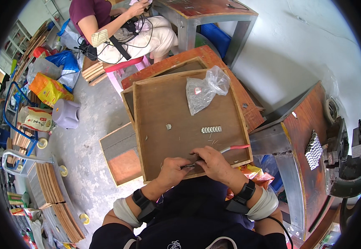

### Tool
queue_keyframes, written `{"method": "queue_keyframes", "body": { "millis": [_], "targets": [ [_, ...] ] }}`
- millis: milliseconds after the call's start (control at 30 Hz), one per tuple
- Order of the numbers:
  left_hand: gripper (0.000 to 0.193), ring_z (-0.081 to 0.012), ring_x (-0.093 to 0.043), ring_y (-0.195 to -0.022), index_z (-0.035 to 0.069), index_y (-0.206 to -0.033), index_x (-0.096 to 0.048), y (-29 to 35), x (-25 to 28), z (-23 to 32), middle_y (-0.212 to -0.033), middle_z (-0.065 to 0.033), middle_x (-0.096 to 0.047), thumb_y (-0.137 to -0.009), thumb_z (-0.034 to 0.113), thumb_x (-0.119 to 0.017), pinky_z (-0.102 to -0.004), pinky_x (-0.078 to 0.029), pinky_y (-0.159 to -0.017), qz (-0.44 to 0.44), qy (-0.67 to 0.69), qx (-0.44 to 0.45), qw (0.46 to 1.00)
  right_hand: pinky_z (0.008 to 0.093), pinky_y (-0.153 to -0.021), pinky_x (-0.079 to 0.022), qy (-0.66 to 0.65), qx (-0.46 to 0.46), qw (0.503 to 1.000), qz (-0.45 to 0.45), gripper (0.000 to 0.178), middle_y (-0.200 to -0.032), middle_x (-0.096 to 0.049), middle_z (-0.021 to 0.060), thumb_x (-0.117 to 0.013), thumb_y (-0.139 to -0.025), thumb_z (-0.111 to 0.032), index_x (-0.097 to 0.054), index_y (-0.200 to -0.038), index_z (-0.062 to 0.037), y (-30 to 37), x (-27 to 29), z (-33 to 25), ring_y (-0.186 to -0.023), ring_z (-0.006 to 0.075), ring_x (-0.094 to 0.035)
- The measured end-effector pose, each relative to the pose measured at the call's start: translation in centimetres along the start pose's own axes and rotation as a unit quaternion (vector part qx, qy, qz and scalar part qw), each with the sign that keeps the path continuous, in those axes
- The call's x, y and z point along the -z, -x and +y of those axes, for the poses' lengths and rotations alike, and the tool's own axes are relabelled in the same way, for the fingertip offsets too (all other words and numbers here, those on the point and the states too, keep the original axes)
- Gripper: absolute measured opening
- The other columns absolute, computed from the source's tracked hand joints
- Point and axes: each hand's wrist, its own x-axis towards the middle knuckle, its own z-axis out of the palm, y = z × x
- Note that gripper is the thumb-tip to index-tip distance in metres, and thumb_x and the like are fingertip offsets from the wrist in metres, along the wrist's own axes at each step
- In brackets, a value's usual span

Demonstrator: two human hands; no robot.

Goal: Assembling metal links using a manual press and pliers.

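Note:
My left hand [173, 171] and my right hand [214, 162] meet near the front edge of a shallow wooden tray [155, 128]. Both are closed, fingertips pinched around a small metallic piece [190, 165] between them; its exact kind is too small to tell. A tool handle with a red end [239, 147] sticks out beyond my right hand; the fingers hide the rest of it. Farther into the tray lies a short row of silvery metal pieces [211, 130], with thin pins [213, 141] near it. A small metal piece [169, 126] rests left of them.
A clear plastic bag [205, 89] lies at the tray's far right. At right stands a bench [301, 153] bearing a block of metal pieces [314, 150] and a dark machine [346, 166]. Another person [126, 37] sits beyond the tray. A trolley with wooden boards [54, 186] stands left.

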Motion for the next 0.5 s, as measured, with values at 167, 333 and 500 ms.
{"method": "queue_keyframes", "body": {
  "millis": [167,333,500],
  "targets": [
    [0.015,-0.0216,-0.061,-0.060,0.004,-0.084,-0.069,0.2,-0.2,-0.1,-0.071,-0.0122,-0.064,-0.069,0.007,-0.074,-0.0300,-0.047,-0.055,0.005,-0.001,-0.002,1.000,0.0418,-0.074,-0.046,0.001,0.008,1.000,-0.003,0.032,-0.091,-0.060,0.0144,-0.061,-0.072,0.003,-0.054,-0.103,-0.0031,0.1,-0.2,-0.1,-0.085,0.0343,-0.055],
    [0.015,-0.0218,-0.062,-0.060,0.004,-0.083,-0.069,0.1,-0.4,0.1,-0.071,-0.0123,-0.064,-0.069,0.006,-0.074,-0.0302,-0.047,-0.055,0.007,0.010,-0.011,1.000,0.0406,-0.072,-0.046,0.021,0.020,1.000,-0.004,0.027,-0.086,-0.060,0.0124,-0.062,-0.071,0.000,-0.055,-0.097,-0.0033,0.2,-0.4,0.2,-0.082,0.0329,-0.055],
    [0.013,-0.0288,-0.064,-0.067,0.003,-0.082,-0.068,0.1,0.0,0.7,-0.076,-0.0150,-0.065,-0.071,0.007,-0.072,-0.0324,-0.050,-0.060,-0.047,0.001,0.030,0.998,0.0371,-0.069,-0.046,0.192,0.123,0.972,-0.063,0.026,-0.080,-0.057,0.0098,-0.062,-0.066,-0.003,-0.054,-0.091,-0.0040,0.1,-0.6,-1.5,-0.078,0.0294,-0.054]
  ]
}}
